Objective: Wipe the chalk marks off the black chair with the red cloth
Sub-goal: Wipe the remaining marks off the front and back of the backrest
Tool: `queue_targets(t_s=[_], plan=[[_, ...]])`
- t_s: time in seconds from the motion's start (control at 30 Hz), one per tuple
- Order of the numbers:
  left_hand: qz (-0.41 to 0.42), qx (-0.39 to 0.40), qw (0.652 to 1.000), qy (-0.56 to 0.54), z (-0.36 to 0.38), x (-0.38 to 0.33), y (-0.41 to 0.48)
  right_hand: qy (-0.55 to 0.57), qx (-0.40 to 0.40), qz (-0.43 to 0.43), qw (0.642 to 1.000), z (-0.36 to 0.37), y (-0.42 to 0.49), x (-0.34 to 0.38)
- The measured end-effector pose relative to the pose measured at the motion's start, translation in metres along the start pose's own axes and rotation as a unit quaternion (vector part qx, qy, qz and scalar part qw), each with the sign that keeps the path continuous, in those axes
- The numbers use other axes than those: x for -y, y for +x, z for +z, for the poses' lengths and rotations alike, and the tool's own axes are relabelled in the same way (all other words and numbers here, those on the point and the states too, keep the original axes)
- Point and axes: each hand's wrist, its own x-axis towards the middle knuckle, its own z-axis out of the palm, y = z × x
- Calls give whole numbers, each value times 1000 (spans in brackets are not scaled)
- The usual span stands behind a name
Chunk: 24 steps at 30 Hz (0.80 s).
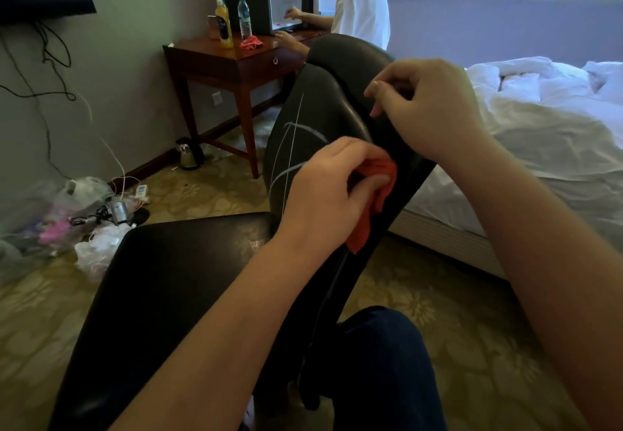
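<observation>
Fingers of left hand are clamping bunched red cloth against the black chair backrest, just beside white chalk marks, while right hand is gripping the backrest's upper edge, fingers curled.

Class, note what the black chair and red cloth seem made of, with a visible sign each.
The black chair: likely leather or vinyl, smooth semi-gloss; light sheens on the seat. The red cloth: soft fabric, matte; it folds and hangs limply.
</observation>
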Motion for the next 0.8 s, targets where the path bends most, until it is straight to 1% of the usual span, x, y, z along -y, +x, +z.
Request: queue_targets(t_s=[0.1, 0.3, 0.37, 0.43, 0.5, 0.57, 0.6, 0.67, 0.73, 0.8], plan=[[-6, 13, 1000, 18, 1, 10, -12, 10, -1, 4, 1000, -1, -1, -3], [-113, 81, 989, 55, -13, 43, -65, 12, 8, 4, 1000, 1, 4, -4], [-138, 95, 983, 72, -16, 46, -71, 6, 13, 4, 1000, 1, 6, -4], [-145, 98, 980, 94, -17, 43, -62, 0, 17, -1, 1000, 1, 8, -3], [-129, 66, 987, 66, -16, 31, -43, -1, 16, -4, 1000, 1, 7, -2], [-84, 28, 995, 39, -13, 15, -17, -4, 10, -2, 1000, 1, 7, -2], [-58, 23, 997, 42, -10, 8, -5, -7, 6, -3, 1000, 2, 7, -1], [-21, 37, 998, 53, -6, 3, 12, -12, 4, -5, 1000, 2, 5, -1], [-17, 64, 996, 67, -6, 7, 14, -28, 4, -8, 1000, 4, 1, -3], [-22, 91, 992, 85, -7, 18, 2, -73, -2, -16, 997, 7, -5, -5]])
